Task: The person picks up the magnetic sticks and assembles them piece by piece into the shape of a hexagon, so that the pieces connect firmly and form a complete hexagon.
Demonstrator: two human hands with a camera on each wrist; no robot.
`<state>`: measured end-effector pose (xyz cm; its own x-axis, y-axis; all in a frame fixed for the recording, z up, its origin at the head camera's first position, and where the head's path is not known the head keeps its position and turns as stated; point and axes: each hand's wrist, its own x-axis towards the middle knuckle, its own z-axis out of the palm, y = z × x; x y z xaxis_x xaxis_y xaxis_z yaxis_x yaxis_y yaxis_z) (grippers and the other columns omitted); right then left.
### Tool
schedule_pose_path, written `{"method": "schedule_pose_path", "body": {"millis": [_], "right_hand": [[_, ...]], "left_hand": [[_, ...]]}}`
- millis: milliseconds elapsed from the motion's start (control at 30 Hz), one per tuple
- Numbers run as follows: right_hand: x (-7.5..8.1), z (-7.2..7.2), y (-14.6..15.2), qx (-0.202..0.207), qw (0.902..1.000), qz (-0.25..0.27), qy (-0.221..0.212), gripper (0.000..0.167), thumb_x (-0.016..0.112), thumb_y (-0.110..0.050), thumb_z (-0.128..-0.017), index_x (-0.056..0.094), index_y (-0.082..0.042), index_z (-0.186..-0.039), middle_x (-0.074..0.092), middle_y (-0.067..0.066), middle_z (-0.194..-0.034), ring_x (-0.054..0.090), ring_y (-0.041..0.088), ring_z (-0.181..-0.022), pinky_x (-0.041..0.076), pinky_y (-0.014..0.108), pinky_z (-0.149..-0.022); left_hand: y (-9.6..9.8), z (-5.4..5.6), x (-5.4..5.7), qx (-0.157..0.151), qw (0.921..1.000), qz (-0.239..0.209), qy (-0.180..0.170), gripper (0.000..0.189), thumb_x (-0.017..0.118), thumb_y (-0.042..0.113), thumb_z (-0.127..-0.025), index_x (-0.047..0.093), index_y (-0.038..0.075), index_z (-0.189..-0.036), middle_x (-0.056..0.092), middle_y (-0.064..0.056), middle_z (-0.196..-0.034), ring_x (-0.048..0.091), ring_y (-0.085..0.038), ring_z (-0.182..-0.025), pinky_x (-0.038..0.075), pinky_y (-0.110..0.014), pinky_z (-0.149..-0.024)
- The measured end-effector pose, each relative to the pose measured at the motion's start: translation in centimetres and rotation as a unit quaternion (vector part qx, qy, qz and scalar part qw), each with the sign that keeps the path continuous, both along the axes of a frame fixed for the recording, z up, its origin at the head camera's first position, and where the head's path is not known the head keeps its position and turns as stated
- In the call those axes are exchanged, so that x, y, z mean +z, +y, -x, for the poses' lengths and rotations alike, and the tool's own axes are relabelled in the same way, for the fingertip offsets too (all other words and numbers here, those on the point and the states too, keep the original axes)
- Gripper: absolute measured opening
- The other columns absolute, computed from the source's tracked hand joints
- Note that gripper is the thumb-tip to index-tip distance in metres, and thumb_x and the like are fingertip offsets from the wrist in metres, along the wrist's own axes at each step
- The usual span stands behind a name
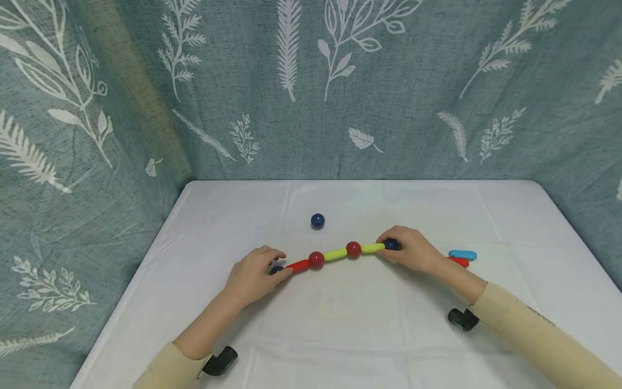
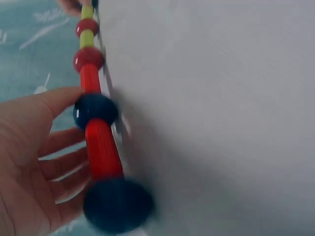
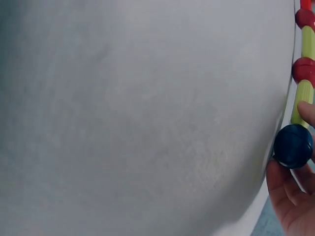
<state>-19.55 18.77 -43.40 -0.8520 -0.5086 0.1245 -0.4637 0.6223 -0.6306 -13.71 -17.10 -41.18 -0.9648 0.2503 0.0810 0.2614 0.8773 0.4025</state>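
A chain of plastic rods and balls lies between my hands, with red balls (image 1: 316, 260) and yellow-green rods (image 1: 335, 254) in its middle. My left hand (image 1: 250, 276) holds its left part, thumb at a blue ball (image 2: 95, 112) beside a red rod (image 1: 298, 266). Past that ball, the left wrist view shows another red rod (image 2: 103, 150) and a blurred blue end ball (image 2: 118, 205), both hidden by the hand in the head view. At the right end, my right hand (image 1: 412, 249) grips around a dark blue ball (image 3: 293, 146) and the adjoining yellow-green rod (image 3: 302, 101).
Behind the chain, a loose dark blue ball (image 1: 318, 221) sits on the white-covered table (image 1: 340, 335). A light blue rod (image 1: 462, 254) and a red rod (image 1: 459, 262) lie right of my right hand. A patterned green-grey curtain (image 1: 301, 135) hangs behind and along the left.
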Motion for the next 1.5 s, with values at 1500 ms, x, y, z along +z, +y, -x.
{"method": "schedule_pose_path", "body": {"millis": [1500], "right_hand": [[-0.1, 1.1, -0.5, -0.032, 0.9993, -0.019, 0.004, 0.019, 0.070, -0.018, -0.091, 0.068, -0.005, -0.105, 0.066, 0.007, -0.097, 0.057, 0.013, -0.073, 0.049, 0.029, -0.063]], "left_hand": [[6.4, 2.4, -0.1, -0.008, 0.9966, 0.066, -0.049, 0.049, 0.068, 0.055, -0.085, 0.057, 0.009, -0.074, 0.047, 0.000, -0.055, 0.044, -0.014, -0.047, 0.032, -0.024, -0.043]]}}
